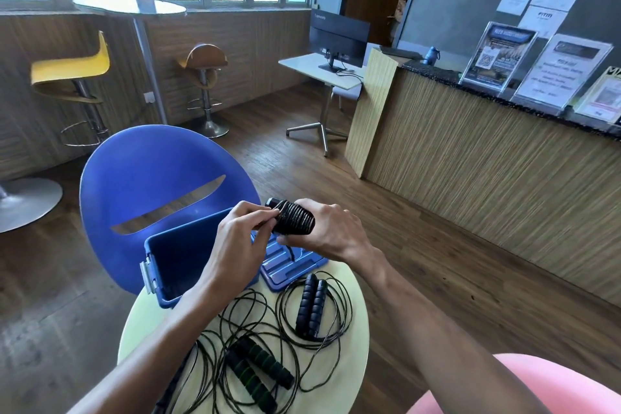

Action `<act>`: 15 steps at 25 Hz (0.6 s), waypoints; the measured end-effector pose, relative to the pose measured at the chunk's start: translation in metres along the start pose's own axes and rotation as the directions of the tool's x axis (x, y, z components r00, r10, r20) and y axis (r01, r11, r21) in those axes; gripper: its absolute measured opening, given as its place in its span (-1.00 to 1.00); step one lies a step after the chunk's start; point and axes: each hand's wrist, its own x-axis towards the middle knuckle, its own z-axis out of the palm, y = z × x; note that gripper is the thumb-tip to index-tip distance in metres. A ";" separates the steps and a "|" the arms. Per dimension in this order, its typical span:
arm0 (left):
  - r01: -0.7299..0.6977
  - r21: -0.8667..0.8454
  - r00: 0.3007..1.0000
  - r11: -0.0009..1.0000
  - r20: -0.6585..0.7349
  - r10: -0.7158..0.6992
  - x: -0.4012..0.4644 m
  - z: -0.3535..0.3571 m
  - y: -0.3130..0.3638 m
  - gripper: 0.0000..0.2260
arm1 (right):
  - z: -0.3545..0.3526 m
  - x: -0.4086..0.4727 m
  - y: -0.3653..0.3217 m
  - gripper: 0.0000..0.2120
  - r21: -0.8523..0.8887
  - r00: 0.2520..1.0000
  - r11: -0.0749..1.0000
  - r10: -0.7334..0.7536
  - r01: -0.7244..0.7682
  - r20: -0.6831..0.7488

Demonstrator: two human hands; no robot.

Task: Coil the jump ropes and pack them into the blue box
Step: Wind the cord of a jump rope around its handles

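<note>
My right hand (331, 232) grips a black jump rope bundle (294, 220), its cord wound tightly round the handles. My left hand (240, 239) pinches the cord at the bundle's left end. Both hands hover above the open blue box (161, 255), which stands on the round pale table (356, 339). The box's blue lid (285, 267) lies flat beside it on the right. A loose rope with dark blue handles (311, 307) lies on the table. Nearer me lies another loose rope with black and green handles (258, 370). Their cords overlap in loops.
A blue chair (144, 178) stands right behind the table. A pink seat (537, 390) is at the lower right. A wooden reception counter (487, 171) runs along the right, with a desk and monitor (337, 40) beyond. Bar stools stand at the left by the windows.
</note>
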 end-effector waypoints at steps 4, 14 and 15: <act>0.034 0.080 0.999 0.996 0.000 -0.035 0.012 -0.004 0.006 -0.85 | 0.005 -0.005 0.000 -0.31 -0.043 0.997 0.997 -0.059 0.056 -0.051; 0.099 0.154 0.995 0.983 -0.030 -0.096 0.040 0.008 0.009 -0.88 | 0.014 -0.008 -0.006 -0.24 -0.231 0.980 0.970 -0.115 0.076 -0.161; 0.096 0.154 0.995 0.983 -0.052 -0.088 0.040 0.009 0.009 -0.89 | 0.013 -0.008 -0.006 -0.24 -0.220 0.980 0.973 -0.105 0.067 -0.167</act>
